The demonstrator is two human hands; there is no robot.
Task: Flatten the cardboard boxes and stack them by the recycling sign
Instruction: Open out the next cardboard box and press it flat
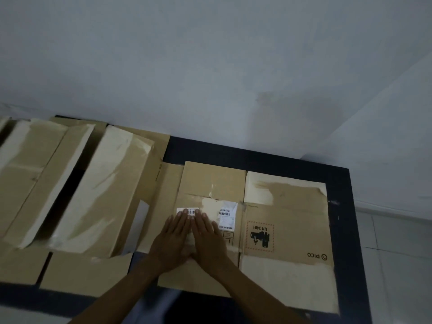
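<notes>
A flattened brown cardboard box (285, 220) lies on the dark table, printed with "PICO" and "UN 3481" and carrying white barcode labels (226, 218). My left hand (174, 239) and my right hand (207, 237) lie palm down side by side on its middle panel, fingers straight and together, holding nothing. To the left lie two more boxes: a long one (98, 197) with pale tape and an open flap, and another (32, 174) at the far left edge. No recycling sign is in view.
The dark table (341, 230) ends close to the flattened box on the right, with pale tiled floor (397, 265) beyond. A grey-white wall (210, 66) stands directly behind the table. Loose cardboard flaps (81, 272) overhang the near edge at left.
</notes>
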